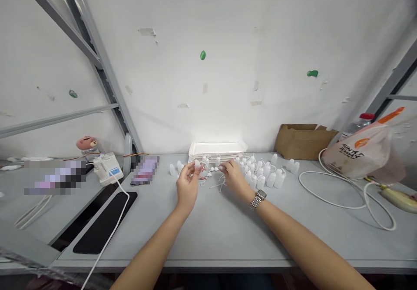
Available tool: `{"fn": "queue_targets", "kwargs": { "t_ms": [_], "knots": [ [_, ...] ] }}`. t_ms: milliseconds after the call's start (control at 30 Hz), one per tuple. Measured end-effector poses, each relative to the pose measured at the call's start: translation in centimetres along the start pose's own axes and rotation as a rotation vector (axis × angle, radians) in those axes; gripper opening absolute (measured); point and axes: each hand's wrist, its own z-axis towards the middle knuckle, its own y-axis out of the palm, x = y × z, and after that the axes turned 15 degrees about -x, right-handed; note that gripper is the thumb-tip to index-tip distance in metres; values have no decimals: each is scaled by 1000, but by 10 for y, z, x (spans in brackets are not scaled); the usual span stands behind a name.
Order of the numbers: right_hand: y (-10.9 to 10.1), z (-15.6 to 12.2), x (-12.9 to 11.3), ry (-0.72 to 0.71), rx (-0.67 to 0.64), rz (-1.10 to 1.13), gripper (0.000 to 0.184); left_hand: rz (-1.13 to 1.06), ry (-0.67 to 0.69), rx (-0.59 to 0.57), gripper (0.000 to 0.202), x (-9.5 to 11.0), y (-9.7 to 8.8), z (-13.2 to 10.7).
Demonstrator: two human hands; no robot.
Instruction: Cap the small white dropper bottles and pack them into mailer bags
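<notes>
My left hand (pixel 187 181) is raised over the grey table (pixel 208 233), fingers curled round a small white plastic bottle (pixel 197 165). My right hand (pixel 233 178), with a metal watch (pixel 258 199) at the wrist, reaches down among small white caps and thin strings (pixel 217 184) lying on the table; its fingers are pinched together on something I cannot make out. A cluster of several small white bottles (pixel 260 172) stands just right of that hand. Two more bottles (pixel 176 167) stand left of my left hand.
A stack of white trays (pixel 217 148) lies against the wall behind the hands. A cardboard box (pixel 302 140), a plastic bag (pixel 361 153) and a looped white cable (pixel 345 198) are at the right. A black mat (pixel 104 227), a white device (pixel 106 168) and its cable lie left.
</notes>
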Motion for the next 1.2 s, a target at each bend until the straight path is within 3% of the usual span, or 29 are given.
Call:
{"fn": "queue_targets", "kwargs": {
  "t_ms": [133, 367, 500, 667, 867, 1100, 1200],
  "knots": [
    [-13, 0, -12, 32, 133, 257, 22, 28, -23, -56, 33, -8, 1, 0],
    [-23, -5, -33, 59, 62, 799, 18, 74, -110, -248, 28, -12, 7, -5],
    [-27, -6, -40, 89, 45, 977, 18, 71, -128, -301, 28, -11, 8, -7],
    [-26, -6, -40, 86, -37, 1064, 18, 63, -118, -379, 27, -18, 7, -6],
    [-21, -7, -38, 73, -128, 1037, 21, 26, -139, -380, 29, -18, 7, -7],
    [-27, -5, -35, 76, -108, 974, 15, -24, -186, -350, 46, -6, 8, -7],
    [-27, -6, -35, 69, -123, 965, 15, -25, -186, -363, 45, -5, 9, -7]
  ]
}}
